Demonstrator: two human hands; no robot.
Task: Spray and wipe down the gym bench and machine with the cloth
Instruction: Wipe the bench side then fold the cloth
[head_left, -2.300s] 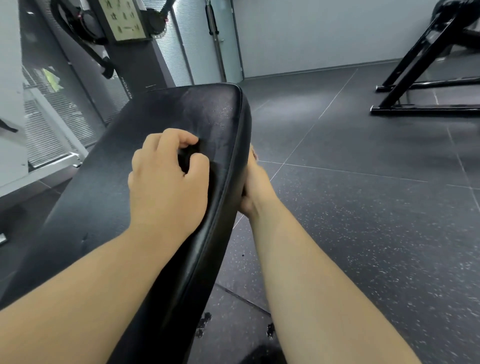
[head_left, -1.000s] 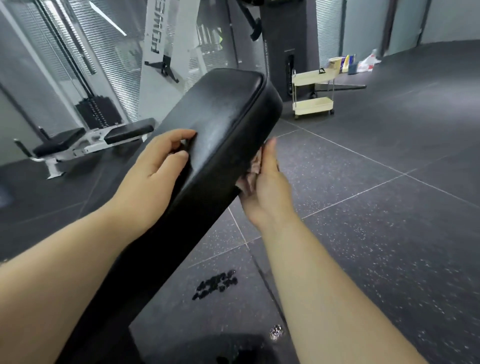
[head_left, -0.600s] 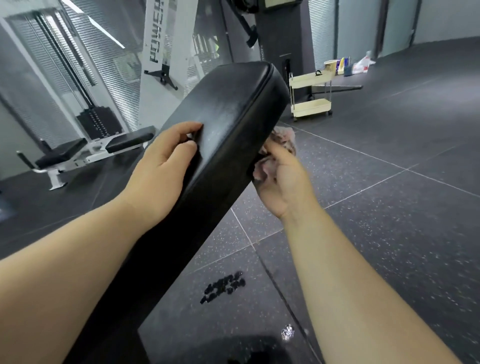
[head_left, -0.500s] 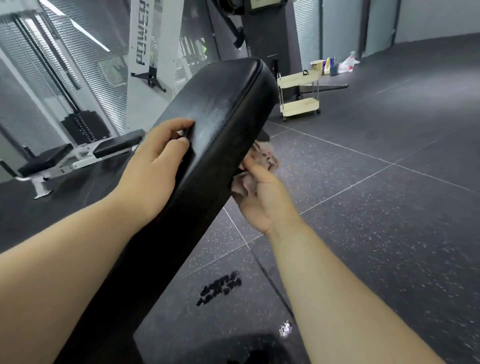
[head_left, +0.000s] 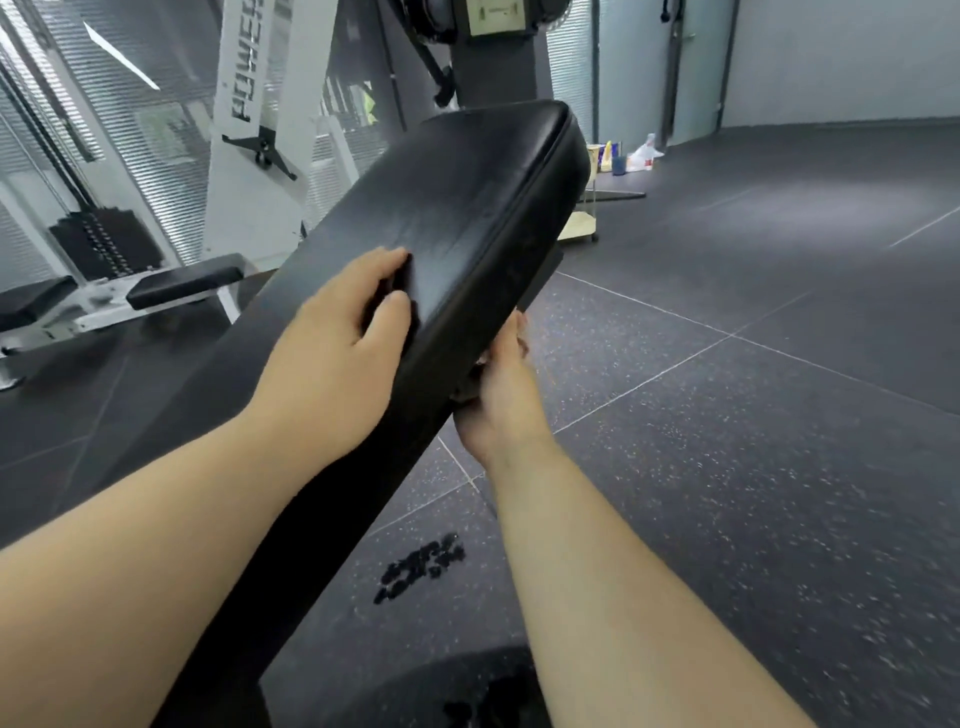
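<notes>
Hands, 2: left hand (head_left: 332, 358), right hand (head_left: 501, 400) | benches, 2: near bench (head_left: 467, 208), far bench (head_left: 182, 280) | cart (head_left: 579, 228), 1, partly hidden | weight stack (head_left: 104, 249), 1

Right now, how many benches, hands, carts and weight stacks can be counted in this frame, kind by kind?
Benches: 2, the near black bench and the white-framed bench
Hands: 2, the left hand and the right hand
Carts: 1, the cream cart, partly hidden
Weight stacks: 1, the weight stack
Total: 6
</notes>
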